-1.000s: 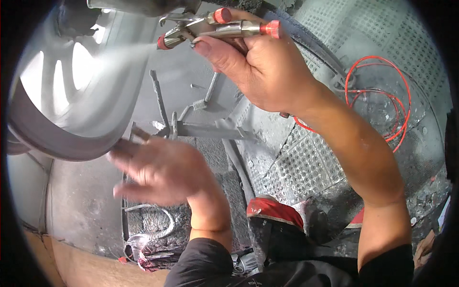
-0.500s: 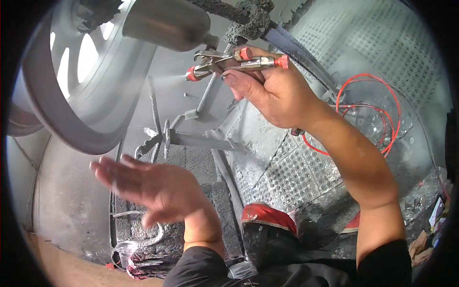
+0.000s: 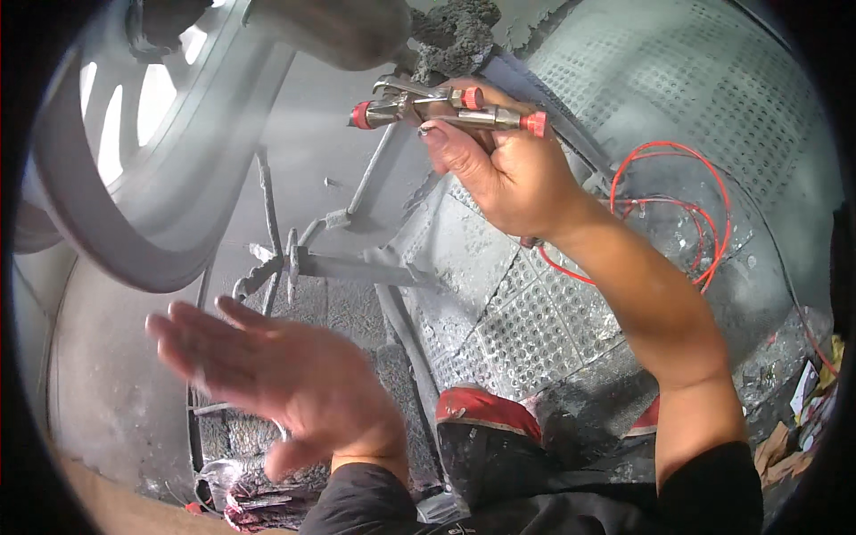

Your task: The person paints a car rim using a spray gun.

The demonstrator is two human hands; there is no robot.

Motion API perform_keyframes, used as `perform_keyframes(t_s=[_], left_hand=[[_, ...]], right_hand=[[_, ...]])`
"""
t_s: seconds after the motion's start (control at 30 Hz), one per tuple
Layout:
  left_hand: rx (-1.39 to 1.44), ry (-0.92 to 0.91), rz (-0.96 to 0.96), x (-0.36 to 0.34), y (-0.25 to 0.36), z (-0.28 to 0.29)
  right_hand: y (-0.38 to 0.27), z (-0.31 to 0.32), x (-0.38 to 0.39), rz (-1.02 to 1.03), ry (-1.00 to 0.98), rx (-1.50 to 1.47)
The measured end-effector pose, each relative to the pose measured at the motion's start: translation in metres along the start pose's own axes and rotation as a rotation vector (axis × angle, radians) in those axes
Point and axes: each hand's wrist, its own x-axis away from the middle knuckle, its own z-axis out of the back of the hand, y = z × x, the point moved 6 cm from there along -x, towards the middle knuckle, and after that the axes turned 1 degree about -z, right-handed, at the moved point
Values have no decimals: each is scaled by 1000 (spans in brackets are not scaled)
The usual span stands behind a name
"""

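Observation:
My right hand (image 3: 504,174) grips a metal spray gun (image 3: 446,109) with red knobs, its nozzle pointing left at a large grey wheel rim (image 3: 169,169) that hangs at the upper left. A faint mist shows in front of the nozzle. My left hand (image 3: 267,374) is flat and open, palm up, fingers stretched left, below the rim and holding nothing. It hovers above a paint-crusted metal stand (image 3: 339,263).
A red hose (image 3: 678,209) coils on the perforated grey floor plate (image 3: 517,330) at the right. My red-and-black shoe (image 3: 486,415) shows at the bottom centre. A grey cylinder (image 3: 339,31) hangs at the top. Scraps of cardboard (image 3: 802,410) lie at the far right.
The spray gun and my right hand have shifted right and slightly down, away from the rim. My left hand has turned flat and stretched out to the left.

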Motion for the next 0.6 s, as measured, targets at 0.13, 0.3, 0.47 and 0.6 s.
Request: perform_keyframes(t_s=[0.13,0.3,0.47,0.6], left_hand=[[-78,79,136,7,-64,48],[-346,205,-20,18,-113,75],[-69,297,-65,-15,-95,86],[-628,162,-372,-41,-22,15]], right_hand=[[-9,0,0,-38,9,-7],[-10,13,1,-237,70,-109],[-20,35,-3,-51,83,171],[-31,67,-4,-127,217,170]])
